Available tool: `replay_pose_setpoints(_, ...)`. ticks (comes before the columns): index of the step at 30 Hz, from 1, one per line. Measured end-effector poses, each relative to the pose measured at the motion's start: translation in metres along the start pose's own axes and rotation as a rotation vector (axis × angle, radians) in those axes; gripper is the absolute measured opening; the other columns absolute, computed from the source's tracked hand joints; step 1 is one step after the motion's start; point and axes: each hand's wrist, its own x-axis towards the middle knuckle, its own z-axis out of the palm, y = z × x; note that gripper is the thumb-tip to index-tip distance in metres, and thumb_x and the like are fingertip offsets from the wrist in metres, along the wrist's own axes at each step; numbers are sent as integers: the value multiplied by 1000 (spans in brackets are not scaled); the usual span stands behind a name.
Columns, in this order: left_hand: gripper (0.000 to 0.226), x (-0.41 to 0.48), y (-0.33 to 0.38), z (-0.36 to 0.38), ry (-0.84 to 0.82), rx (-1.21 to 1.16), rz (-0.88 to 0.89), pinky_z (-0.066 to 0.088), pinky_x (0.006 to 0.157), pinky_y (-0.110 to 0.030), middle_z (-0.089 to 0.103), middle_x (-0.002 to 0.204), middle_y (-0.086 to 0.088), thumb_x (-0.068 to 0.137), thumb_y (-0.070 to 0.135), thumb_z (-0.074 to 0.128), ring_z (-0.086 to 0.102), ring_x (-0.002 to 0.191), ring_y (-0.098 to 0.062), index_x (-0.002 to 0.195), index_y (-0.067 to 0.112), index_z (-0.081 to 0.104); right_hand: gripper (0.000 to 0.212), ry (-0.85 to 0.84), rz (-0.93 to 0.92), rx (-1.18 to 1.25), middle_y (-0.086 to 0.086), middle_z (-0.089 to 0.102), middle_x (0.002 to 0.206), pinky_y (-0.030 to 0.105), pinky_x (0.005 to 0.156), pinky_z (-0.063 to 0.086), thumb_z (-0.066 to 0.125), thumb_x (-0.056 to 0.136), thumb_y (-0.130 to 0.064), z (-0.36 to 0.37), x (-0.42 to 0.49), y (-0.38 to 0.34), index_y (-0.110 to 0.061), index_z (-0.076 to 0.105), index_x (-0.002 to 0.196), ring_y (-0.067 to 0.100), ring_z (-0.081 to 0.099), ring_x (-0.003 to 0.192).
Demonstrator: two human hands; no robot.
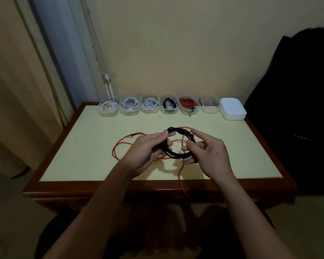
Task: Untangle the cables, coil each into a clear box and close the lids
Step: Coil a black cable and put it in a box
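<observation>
Left hand (148, 149) and right hand (209, 152) each pinch a side of the black cable coil (179, 130) above the table (82, 146); I guess it is light, bendy, springy, so I hold both sides.

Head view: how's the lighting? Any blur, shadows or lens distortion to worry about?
Head view: dim, warm, soft throughout. Head view: wide-angle bows the table edges. Head view: left hand and right hand, both hands holding the black cable, throw a shadow on the tabletop below; black bag is nearly featureless.
</observation>
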Motion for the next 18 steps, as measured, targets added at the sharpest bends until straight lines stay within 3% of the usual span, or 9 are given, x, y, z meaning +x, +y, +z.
replay_pose_setpoints(2,33,13,-6,-5,39,127,9,46,85,-36,67,85,-9,88,30,64,60,92,-19,101,1,73,36,-10,-2,-78,10,77,80,46,67,64,66,97,-8,-4,10,7,-13,60,131,30,74,61)
replay_pose_setpoints(5,24,30,-13,-16,116,483,116,46,65,-22,72,79,-11,91,29,68,58,70,-13,100,9,78,21,-39,-5,-173,8,76,76,50,70,63,66,96,-9,-10,26,17,-15,63,116,27,74,60)
replay_pose_setpoints(8,17,52,-33,-26,224,869,313,41,57,-15,72,71,-1,93,22,70,57,56,-6,102,11,79,19,-115,16,-201,7,76,76,51,74,63,65,97,-9,-13,42,26,-15,65,115,28,74,63)
replay_pose_setpoints(11,18,78,-56,-29,355,1213,440,42,54,-23,66,64,-1,92,22,69,53,53,-12,93,8,80,20,-178,78,-226,6,76,75,50,77,62,65,97,-11,-11,57,35,-15,67,116,28,74,63)
replay_pose_setpoints(14,24,97,-69,-27,392,1189,328,51,62,-36,69,68,-5,95,30,65,61,60,-17,95,12,79,22,-119,96,-267,3,76,73,42,75,63,65,97,-11,-15,79,49,-12,69,120,25,74,61)
replay_pose_setpoints(16,28,106,-74,-26,295,1065,128,51,64,-28,73,73,1,98,38,60,63,62,-6,103,17,78,22,-70,79,-355,1,75,69,25,71,59,64,98,-12,-20,94,60,-14,70,119,18,73,58)
replay_pose_setpoints(18,35,116,-80,-27,204,940,-17,50,66,-25,74,77,6,99,47,54,64,64,-1,106,22,77,23,-64,91,-398,1,75,67,16,66,54,63,99,-13,-26,107,71,-16,70,120,13,73,57)
